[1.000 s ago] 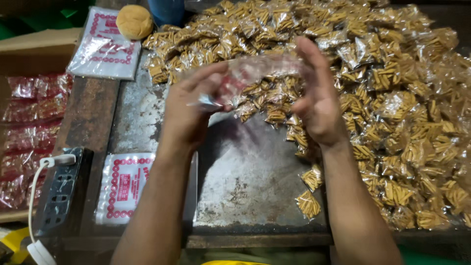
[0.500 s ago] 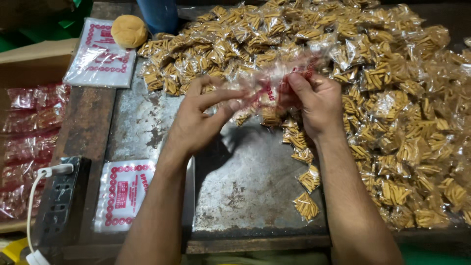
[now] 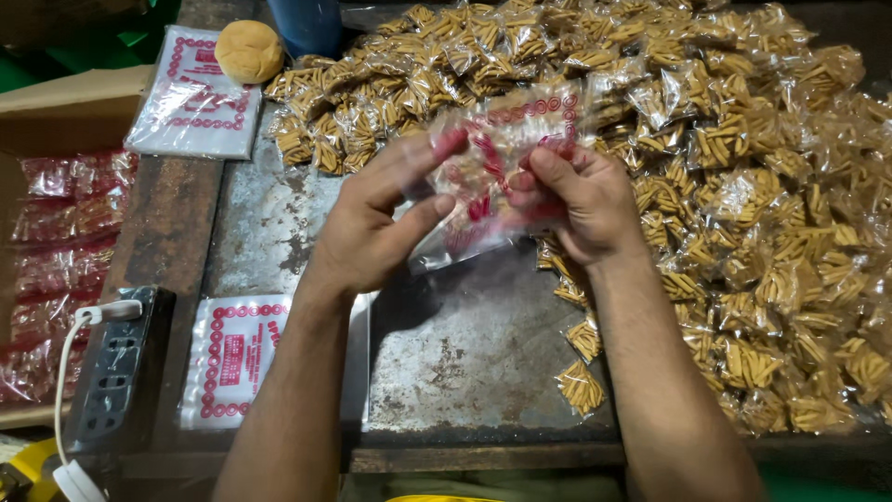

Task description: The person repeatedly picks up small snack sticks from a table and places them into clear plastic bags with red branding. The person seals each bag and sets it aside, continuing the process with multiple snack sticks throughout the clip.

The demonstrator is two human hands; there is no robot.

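My left hand (image 3: 376,223) and my right hand (image 3: 576,200) hold one clear plastic bag with red print (image 3: 502,167) between them, above a worn metal sheet (image 3: 465,344). The left fingers pinch the bag's left side; the right fingers grip its right side and are partly inside or behind the film. A big heap of small clear packets of yellow stick snacks (image 3: 743,186) lies just behind and to the right of my hands. The bag's contents cannot be made out.
Two stacks of flat printed bags lie at the left, one far (image 3: 195,98) and one near (image 3: 232,358). A round bun-like thing (image 3: 248,51) and a blue cup (image 3: 307,23) stand at the back. A power strip (image 3: 121,372) and a box of red packets (image 3: 56,242) sit left.
The hands came together and lower over the metal sheet. The clear bag, first stretched between raised open hands, is now gripped at both sides and shows its red print.
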